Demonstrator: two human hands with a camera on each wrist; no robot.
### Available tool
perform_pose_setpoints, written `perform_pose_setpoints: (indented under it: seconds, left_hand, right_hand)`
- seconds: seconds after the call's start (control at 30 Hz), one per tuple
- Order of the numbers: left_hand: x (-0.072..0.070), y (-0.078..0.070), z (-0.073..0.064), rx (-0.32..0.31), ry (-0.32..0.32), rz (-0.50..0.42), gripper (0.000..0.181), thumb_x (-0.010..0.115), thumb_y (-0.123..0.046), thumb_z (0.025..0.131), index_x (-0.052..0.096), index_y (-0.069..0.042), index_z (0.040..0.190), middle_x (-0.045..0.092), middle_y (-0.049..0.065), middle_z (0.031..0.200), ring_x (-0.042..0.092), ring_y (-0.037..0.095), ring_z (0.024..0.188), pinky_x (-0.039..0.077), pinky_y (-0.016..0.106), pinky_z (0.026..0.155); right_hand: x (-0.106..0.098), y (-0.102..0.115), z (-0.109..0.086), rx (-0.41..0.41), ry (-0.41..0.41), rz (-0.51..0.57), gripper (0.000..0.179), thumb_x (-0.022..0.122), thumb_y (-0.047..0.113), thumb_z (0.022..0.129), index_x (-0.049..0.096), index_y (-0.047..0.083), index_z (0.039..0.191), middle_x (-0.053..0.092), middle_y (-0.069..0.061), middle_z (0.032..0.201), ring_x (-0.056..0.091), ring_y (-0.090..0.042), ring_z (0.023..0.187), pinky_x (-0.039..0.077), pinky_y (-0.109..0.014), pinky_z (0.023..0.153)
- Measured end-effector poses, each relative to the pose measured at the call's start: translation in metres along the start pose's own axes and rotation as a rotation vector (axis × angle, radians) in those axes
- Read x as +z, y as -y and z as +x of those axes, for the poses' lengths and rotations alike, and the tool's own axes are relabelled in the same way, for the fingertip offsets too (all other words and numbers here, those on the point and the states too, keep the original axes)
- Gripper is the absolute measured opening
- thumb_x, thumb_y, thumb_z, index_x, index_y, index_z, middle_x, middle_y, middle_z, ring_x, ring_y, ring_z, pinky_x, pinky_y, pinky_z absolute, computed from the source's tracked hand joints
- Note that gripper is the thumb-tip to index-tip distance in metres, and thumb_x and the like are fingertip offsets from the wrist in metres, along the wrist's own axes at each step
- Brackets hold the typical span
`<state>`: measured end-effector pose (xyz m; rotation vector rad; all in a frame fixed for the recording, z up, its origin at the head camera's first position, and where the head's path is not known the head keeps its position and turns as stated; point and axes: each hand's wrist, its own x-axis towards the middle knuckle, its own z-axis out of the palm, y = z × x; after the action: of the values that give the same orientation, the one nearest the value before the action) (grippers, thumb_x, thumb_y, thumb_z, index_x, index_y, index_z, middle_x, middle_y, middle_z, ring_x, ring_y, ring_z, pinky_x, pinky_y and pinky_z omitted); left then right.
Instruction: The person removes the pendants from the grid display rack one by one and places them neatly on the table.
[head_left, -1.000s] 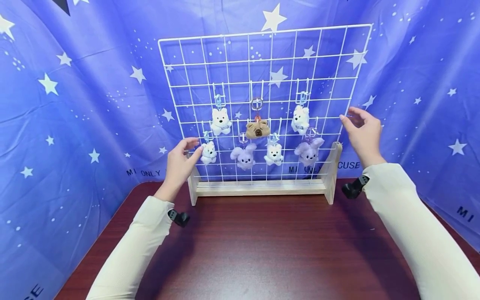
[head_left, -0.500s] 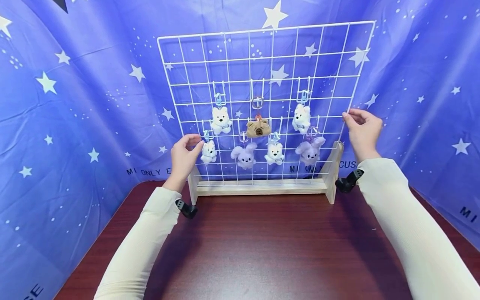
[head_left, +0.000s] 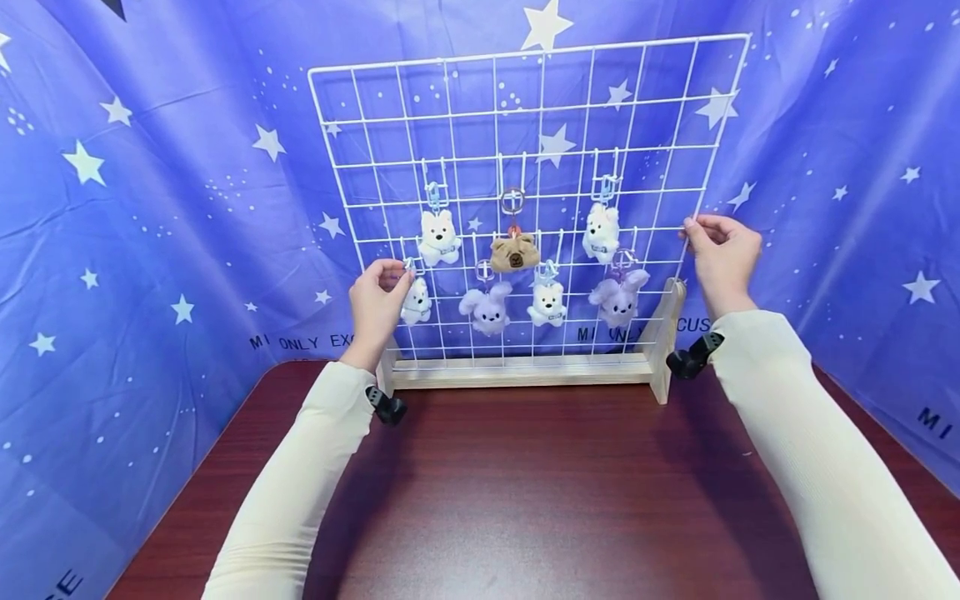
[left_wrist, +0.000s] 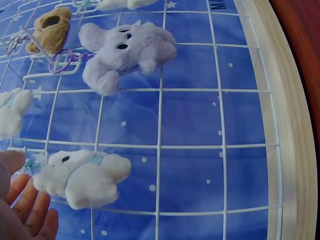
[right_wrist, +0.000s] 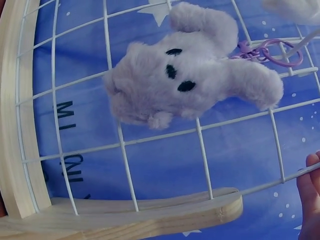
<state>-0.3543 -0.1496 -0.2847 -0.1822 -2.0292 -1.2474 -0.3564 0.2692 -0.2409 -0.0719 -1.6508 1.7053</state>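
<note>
A white wire grid panel (head_left: pixel 517 108) stands upright in a wooden base. My left hand (head_left: pixel 377 304) is at the lower-left white bear keychain (head_left: pixel 417 302), its thumb and fingertips around the blue clasp at the top. In the left wrist view a gap shows between thumb and fingers, and the white bear (left_wrist: pixel 85 179) hangs just beyond them. On the other side, my right hand (head_left: pixel 724 260) pinches the grid's right edge wire between thumb and fingers. Close to it hangs a lilac long-eared plush keychain (right_wrist: pixel 170 80).
More plush keychains hang from hooks: a white bear (head_left: pixel 438 237), a brown plush head (head_left: pixel 514 252), another lilac one (head_left: pixel 486 310) and further white bears. The wooden base (head_left: pixel 517 371) stands on a dark red table (head_left: pixel 525 483). A blue star-patterned curtain (head_left: pixel 187 208) surrounds it.
My left hand has moved right and up, from beside the lower-left white bear to its clasp. The right hand stays at the grid's edge. The view has shifted slightly.
</note>
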Motion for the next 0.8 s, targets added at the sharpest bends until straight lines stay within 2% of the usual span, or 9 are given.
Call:
perform_pose_setpoints:
  seconds: [0.33, 0.5, 0.63, 0.8]
  left_hand:
    - [0.0091, -0.0022, -0.0013, -0.025, -0.031, 0.003, 0.020, 0.070, -0.017, 0.085, 0.066, 0.001, 0.093, 0.068, 0.015, 0.085, 0.061, 0.022, 0.074, 0.044, 0.024, 0.069]
    - [0.0103, -0.0025, -0.0006, -0.051, -0.052, -0.039, 0.017, 0.069, -0.014, 0.085, 0.067, 0.001, 0.091, 0.069, 0.017, 0.085, 0.058, 0.011, 0.069, 0.043, 0.019, 0.067]
    - [0.0091, -0.0032, -0.0005, -0.069, -0.064, -0.078, 0.016, 0.069, -0.014, 0.085, 0.068, 0.002, 0.089, 0.069, 0.016, 0.084, 0.054, 0.001, 0.064, 0.043, 0.015, 0.064]
    - [0.0050, -0.0043, -0.0024, -0.086, -0.055, -0.105, 0.017, 0.070, -0.014, 0.084, 0.070, 0.002, 0.091, 0.070, 0.018, 0.085, 0.052, -0.003, 0.062, 0.043, 0.014, 0.063]
  right_hand:
    - [0.0010, -0.0002, 0.0006, 0.006, 0.002, 0.031, 0.018, 0.067, 0.003, 0.085, 0.067, -0.008, 0.099, 0.064, 0.014, 0.059, 0.062, 0.000, 0.058, 0.048, -0.010, 0.059]
    - [-0.0009, -0.0006, 0.0004, 0.022, 0.031, 0.061, 0.016, 0.066, 0.003, 0.086, 0.067, -0.007, 0.097, 0.065, 0.011, 0.060, 0.063, -0.001, 0.058, 0.049, -0.011, 0.060]
    - [-0.0016, 0.0007, 0.0007, 0.033, 0.047, 0.043, 0.014, 0.064, 0.004, 0.087, 0.066, -0.006, 0.097, 0.065, 0.012, 0.060, 0.063, 0.000, 0.059, 0.049, -0.011, 0.060]
    - [-0.0018, 0.0016, 0.0005, 0.045, 0.061, 0.048, 0.010, 0.064, 0.004, 0.087, 0.067, -0.004, 0.094, 0.064, 0.012, 0.060, 0.063, 0.000, 0.058, 0.050, -0.011, 0.059]
